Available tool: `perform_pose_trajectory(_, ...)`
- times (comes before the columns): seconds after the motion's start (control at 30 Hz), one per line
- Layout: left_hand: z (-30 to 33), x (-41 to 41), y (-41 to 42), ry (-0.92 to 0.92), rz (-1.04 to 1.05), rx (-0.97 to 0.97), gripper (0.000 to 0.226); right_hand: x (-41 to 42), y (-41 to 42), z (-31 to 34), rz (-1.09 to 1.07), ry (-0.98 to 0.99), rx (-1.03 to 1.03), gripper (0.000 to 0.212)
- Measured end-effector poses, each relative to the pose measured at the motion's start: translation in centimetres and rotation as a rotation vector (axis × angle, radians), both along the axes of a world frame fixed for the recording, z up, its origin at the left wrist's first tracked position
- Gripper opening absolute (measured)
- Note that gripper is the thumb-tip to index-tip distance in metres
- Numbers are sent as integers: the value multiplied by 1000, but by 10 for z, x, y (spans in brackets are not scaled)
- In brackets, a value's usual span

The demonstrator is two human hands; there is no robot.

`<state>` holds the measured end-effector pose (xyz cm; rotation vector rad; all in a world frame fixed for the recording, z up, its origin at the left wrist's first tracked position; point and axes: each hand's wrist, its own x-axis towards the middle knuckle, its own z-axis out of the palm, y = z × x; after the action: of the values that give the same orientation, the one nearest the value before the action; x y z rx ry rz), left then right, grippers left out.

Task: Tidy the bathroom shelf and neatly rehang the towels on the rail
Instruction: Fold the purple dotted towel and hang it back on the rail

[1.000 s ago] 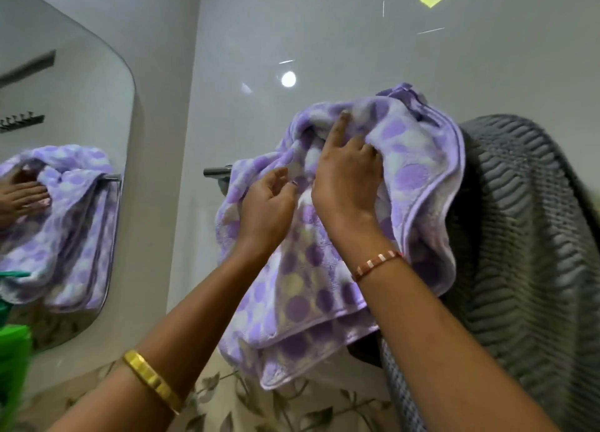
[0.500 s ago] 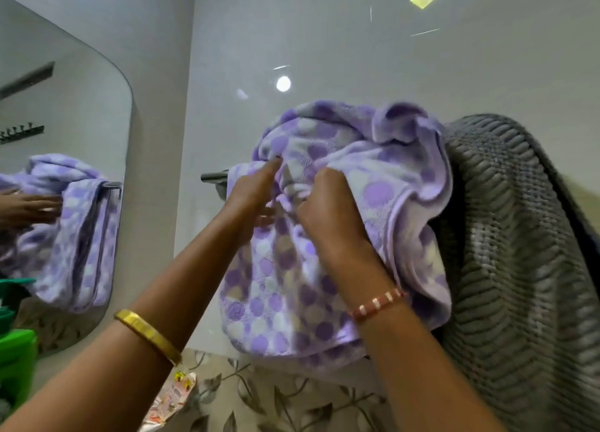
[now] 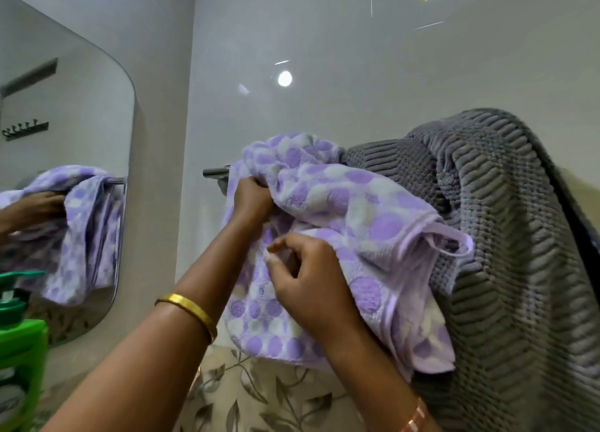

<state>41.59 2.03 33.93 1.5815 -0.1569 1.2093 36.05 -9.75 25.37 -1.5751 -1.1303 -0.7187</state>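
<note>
A purple polka-dot towel [image 3: 367, 217] is bunched over the metal towel rail [image 3: 216, 171], whose left end sticks out from under it. My left hand [image 3: 251, 201] is clenched on a fold of this towel near the rail. Lower down, my right hand [image 3: 308, 282] pinches the towel's front layer with fingers curled. A thick grey ribbed towel [image 3: 506, 236] hangs over the rail to the right, partly behind the purple one.
A rounded mirror [image 3: 65, 139] on the left wall reflects the towel and a hand. Green bottles and a green container [image 3: 19, 350] stand at the lower left. Leaf-patterned tiles [image 3: 259, 396] cover the wall below the towels.
The purple towel has been pulled lower and flatter over the rail. My right hand moved down to the front layer; my left hand stays near the rail end. More of the grey towel shows.
</note>
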Motion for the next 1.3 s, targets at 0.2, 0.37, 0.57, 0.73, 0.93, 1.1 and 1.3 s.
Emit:
perform_pose_trajectory(0.2, -13, 0, -2, 39, 84, 36, 22, -1, -4, 38, -504, -381, 313, 26)
perform_pose_trajectory(0.37, -26, -1, -2, 66, 136, 48, 20, 36, -6, 49, -807, -205, -99, 59)
perform_pose_trajectory(0.57, -49, -6, -2, 69, 135, 9, 20, 42, -6, 37, -766, -134, -116, 56)
perform_pose_trajectory(0.73, -53, -19, 15, 98, -53, -76, 18, 29, -7, 18, -623, -122, -57, 37)
perform_pose_trajectory(0.93, -33, -24, 15, 127, -390, -250, 38, 17, -10, -29, -607, -177, -29, 43)
perform_pose_trajectory(1.1, -27, -17, 0, 142, -182, -189, 29, 24, -18, -36, -285, 127, -97, 50)
perform_pose_trajectory(1.3, -47, -23, -4, 99, -201, -141, 22, 51, -13, 15, -285, 149, 318, 64)
